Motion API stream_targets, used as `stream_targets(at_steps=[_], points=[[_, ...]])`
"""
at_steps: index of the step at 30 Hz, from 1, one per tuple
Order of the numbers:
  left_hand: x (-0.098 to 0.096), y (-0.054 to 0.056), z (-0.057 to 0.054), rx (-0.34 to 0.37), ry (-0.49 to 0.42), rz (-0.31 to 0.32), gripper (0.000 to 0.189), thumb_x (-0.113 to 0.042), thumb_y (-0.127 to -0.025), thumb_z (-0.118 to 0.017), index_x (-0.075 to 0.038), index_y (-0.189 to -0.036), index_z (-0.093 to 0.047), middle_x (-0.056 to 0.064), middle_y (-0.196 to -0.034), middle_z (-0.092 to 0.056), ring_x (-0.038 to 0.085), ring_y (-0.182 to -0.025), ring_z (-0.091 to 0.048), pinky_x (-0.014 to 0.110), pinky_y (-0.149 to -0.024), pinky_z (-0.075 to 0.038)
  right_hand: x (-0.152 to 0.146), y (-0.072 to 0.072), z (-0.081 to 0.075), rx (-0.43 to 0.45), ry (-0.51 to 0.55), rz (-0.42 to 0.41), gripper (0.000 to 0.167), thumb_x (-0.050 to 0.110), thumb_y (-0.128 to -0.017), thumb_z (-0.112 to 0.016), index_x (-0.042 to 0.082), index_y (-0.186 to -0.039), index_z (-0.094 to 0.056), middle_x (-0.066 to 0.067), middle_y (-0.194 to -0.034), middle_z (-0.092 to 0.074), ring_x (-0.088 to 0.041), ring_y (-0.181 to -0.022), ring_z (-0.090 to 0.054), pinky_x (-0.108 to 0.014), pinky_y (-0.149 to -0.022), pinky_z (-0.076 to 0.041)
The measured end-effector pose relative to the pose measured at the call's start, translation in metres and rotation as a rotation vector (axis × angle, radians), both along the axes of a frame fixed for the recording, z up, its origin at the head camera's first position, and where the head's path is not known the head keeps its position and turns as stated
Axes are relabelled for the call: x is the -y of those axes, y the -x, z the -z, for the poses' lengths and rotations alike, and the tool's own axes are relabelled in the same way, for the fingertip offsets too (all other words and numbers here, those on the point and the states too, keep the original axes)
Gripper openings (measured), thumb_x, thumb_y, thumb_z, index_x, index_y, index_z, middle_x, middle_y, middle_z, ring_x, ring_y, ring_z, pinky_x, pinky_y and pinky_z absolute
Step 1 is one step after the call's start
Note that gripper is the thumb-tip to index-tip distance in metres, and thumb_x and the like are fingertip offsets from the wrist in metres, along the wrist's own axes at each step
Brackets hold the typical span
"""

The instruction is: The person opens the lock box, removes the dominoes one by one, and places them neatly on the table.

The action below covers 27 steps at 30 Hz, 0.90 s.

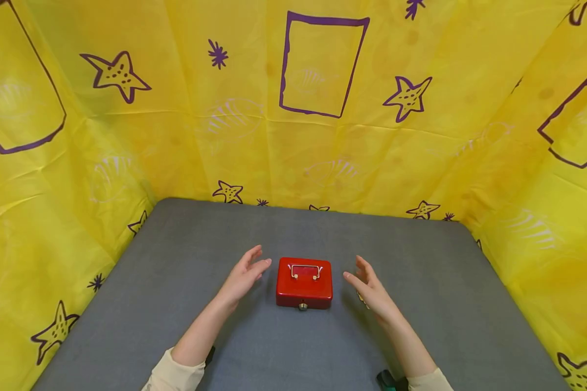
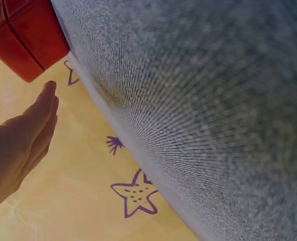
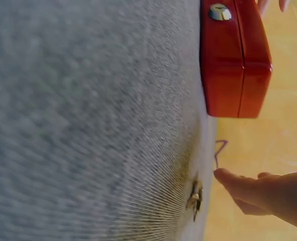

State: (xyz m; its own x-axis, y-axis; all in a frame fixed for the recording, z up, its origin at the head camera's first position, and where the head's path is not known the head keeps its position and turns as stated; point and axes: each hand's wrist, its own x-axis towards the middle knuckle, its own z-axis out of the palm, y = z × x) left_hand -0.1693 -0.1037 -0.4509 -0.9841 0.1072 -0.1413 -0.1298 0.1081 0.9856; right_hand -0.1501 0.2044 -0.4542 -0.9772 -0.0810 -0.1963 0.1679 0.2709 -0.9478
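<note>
A red cash box [image 1: 304,288] sits closed on the grey cloth, its wire handle [image 1: 305,267] lying on the lid and its round silver lock [image 3: 219,12] facing me. My left hand [image 1: 241,280] hovers just left of the box with fingers loosely extended, apart from it. On the other side, my right hand [image 1: 375,294] is held in the air, likewise relaxed and touching nothing. Beneath the right hand lies a small brass-coloured metal item, apparently keys [image 3: 194,200], partly hidden by that hand in the head view.
The grey cloth-covered table [image 1: 293,353] stretches out around the box. Yellow fabric walls [image 1: 254,146] with purple starfish drawings enclose it at the back and both sides. A dark strap [image 1: 388,380] shows at the right wrist.
</note>
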Motion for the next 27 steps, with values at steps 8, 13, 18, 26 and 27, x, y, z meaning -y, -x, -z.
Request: stream_targets(at_steps=[8,13,18,26,27], points=[[-0.005,-0.006,0.004,0.021,0.069,0.05,0.065,-0.026,-0.095,-0.063,0.0,-0.147,-0.035,0.024,-0.149,-0.037,0.039,-0.129,-0.046,0.052,-0.103,-0.041,0.007,-0.003,0.008,0.063,0.114,-0.015,0.074,0.025,-0.095,-0.06,0.004,-0.153,-0.018,-0.022,-0.158,-0.018,-0.041,-0.144,-0.017,-0.055,-0.114,-0.022],[-0.009,-0.008,0.006,0.033,0.126,0.083,0.068,-0.03,-0.094,-0.063,-0.001,-0.148,-0.035,0.022,-0.149,-0.039,0.039,-0.132,-0.043,0.056,-0.105,-0.037,0.012,-0.006,0.013,0.064,0.115,-0.036,0.077,0.027,-0.094,-0.062,0.003,-0.153,-0.019,-0.021,-0.158,-0.018,-0.042,-0.144,-0.016,-0.055,-0.114,-0.021],[-0.013,-0.009,0.009,0.061,0.153,0.112,0.069,-0.033,-0.093,-0.064,-0.003,-0.148,-0.035,0.02,-0.149,-0.039,0.038,-0.132,-0.043,0.057,-0.106,-0.035,0.017,-0.006,0.018,0.061,0.115,-0.052,0.079,0.03,-0.093,-0.064,0.004,-0.153,-0.02,-0.019,-0.158,-0.019,-0.041,-0.144,-0.016,-0.055,-0.115,-0.019],[-0.018,-0.014,0.01,0.056,0.187,0.133,0.069,-0.032,-0.092,-0.065,-0.003,-0.148,-0.036,0.021,-0.147,-0.041,0.038,-0.13,-0.045,0.057,-0.104,-0.038,0.025,-0.009,0.018,0.073,0.13,-0.071,0.082,0.029,-0.091,-0.067,0.004,-0.153,-0.02,-0.022,-0.158,-0.019,-0.042,-0.143,-0.019,-0.058,-0.114,-0.02],[-0.019,-0.014,0.01,0.055,0.193,0.136,0.07,-0.032,-0.092,-0.065,-0.003,-0.148,-0.036,0.021,-0.147,-0.041,0.039,-0.13,-0.045,0.057,-0.103,-0.039,0.026,-0.009,0.018,0.077,0.125,-0.073,0.082,0.029,-0.091,-0.067,0.004,-0.153,-0.021,-0.022,-0.158,-0.02,-0.042,-0.143,-0.019,-0.059,-0.113,-0.02]])
